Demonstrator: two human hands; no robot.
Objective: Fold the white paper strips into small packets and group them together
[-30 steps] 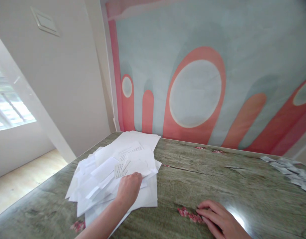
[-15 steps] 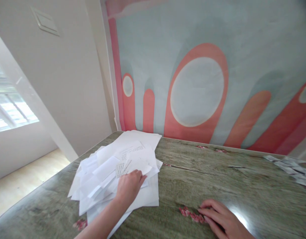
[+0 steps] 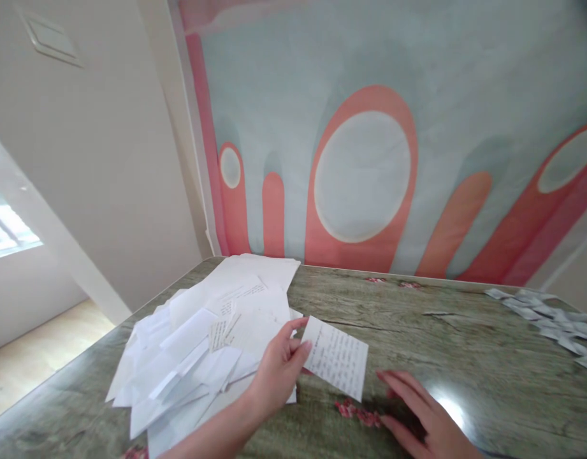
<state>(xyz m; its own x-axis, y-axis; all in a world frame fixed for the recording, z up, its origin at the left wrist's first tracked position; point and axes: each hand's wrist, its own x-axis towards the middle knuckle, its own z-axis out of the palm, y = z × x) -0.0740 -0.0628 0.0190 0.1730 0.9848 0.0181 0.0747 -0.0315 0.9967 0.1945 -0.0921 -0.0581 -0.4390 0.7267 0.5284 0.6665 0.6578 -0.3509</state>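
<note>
My left hand [image 3: 278, 370] pinches the left edge of a small handwritten sheet [image 3: 338, 365] and holds it tilted just above the table, right of a loose pile of white papers and envelopes [image 3: 202, 344]. My right hand [image 3: 420, 417] lies near the front edge, fingers stretched out flat toward the sheet, holding nothing. The table [image 3: 456, 344] has a green wood-grain top with small pink flower marks.
Several small white paper pieces [image 3: 546, 315] lie at the far right of the table. A wall with a pink and pale blue mural [image 3: 360, 172] stands right behind the table. The table's left edge drops to a wooden floor [image 3: 39, 357].
My left hand has drawn a handwritten sheet out of the pile and carried it to the right. My right hand has lifted slightly and shifted toward it.
</note>
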